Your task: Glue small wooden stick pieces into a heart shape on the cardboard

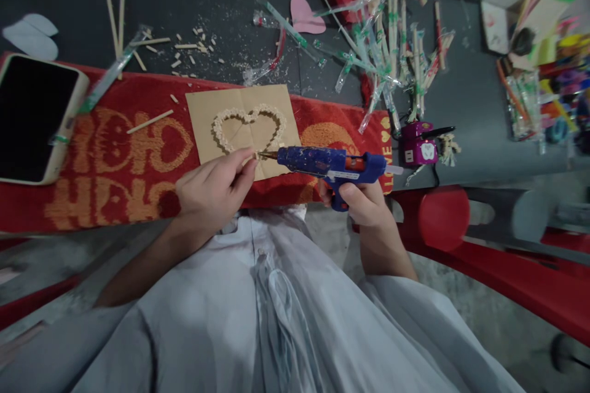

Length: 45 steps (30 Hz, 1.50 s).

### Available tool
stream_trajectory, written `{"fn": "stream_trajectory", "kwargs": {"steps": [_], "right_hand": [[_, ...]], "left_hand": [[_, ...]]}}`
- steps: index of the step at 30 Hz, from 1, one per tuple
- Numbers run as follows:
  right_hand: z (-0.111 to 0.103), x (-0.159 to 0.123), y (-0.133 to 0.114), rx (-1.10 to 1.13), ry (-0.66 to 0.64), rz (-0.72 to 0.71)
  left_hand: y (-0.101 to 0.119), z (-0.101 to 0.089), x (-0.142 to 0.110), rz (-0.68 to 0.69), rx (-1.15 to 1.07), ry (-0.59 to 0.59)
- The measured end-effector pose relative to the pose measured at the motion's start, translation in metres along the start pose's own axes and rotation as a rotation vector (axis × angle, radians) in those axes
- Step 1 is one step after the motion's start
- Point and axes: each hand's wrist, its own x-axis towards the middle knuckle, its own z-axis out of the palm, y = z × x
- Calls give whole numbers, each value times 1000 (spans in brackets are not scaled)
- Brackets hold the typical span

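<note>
My right hand [364, 202] grips a blue hot glue gun [313, 161] by its handle, with the nozzle pointing left. A glue stick [394, 169] pokes out of the gun's back end. Thumb and fingertips of my left hand [219, 184] pinch a small pale piece [257, 155] right at the nozzle tip; the fingers partly hide it. Just beyond both hands, a heart outline built of short pale stick pieces [279, 120] stands on a creased brown paper sheet [199, 112]. The lower tip of the heart is covered by my left hand and the nozzle.
The paper lies on a red towel [106, 83] with orange patterns. A phone [37, 116] rests at the left. Several loose sticks [150, 121] and cut bits scatter behind. Plastic-wrapped sticks [391, 31] pile up at the back right, near a purple box [418, 142]. Red chairs [445, 218] stand at the right.
</note>
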Motion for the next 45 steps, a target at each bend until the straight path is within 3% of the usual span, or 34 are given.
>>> {"fn": "stream_trajectory", "kwargs": {"steps": [6, 14, 21, 29, 32, 35, 38, 42, 45], "right_hand": [[-1, -1, 0, 0, 9, -11], [-2, -4, 4, -11, 17, 36], [-2, -3, 4, 17, 15, -23], [-8, -10, 8, -27, 29, -8], [-20, -8, 13, -252, 141, -33], [-35, 1, 21, -685, 328, -84], [-46, 9, 30, -1078, 447, -51], [-45, 6, 28, -1349, 363, 135], [-24, 0, 13, -1400, 360, 118]], "left_hand": [[-3, 3, -2, -14, 15, 41], [4, -3, 0, 33, 138, -32], [3, -3, 0, 67, 140, -15], [0, 0, -1, -28, 54, 9], [-4, 7, -3, -101, -66, 54], [-5, 12, -2, -199, -261, 80], [-1, 11, 2, -357, -444, -2], [3, 6, 8, -519, -606, -94], [3, 5, 10, -614, -689, -136]]}}
